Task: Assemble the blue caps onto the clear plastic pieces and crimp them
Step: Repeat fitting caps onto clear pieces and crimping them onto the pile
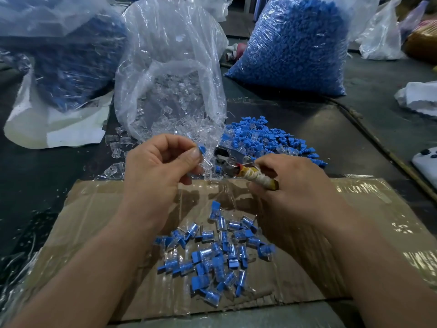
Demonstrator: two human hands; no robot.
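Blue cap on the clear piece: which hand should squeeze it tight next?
Right. The right hand grips the crimping tool, its metal head beside the clear piece. The left hand's fingers are busy pinching that piece and its blue cap.

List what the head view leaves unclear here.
Head view only:
Most of the tool handle: wrapped by the right hand.
Whether the cap sits fully on the clear piece: the left hand covers the joint.
Contents of the left bag: veiled by crumpled plastic.
White device: cut by the right edge.
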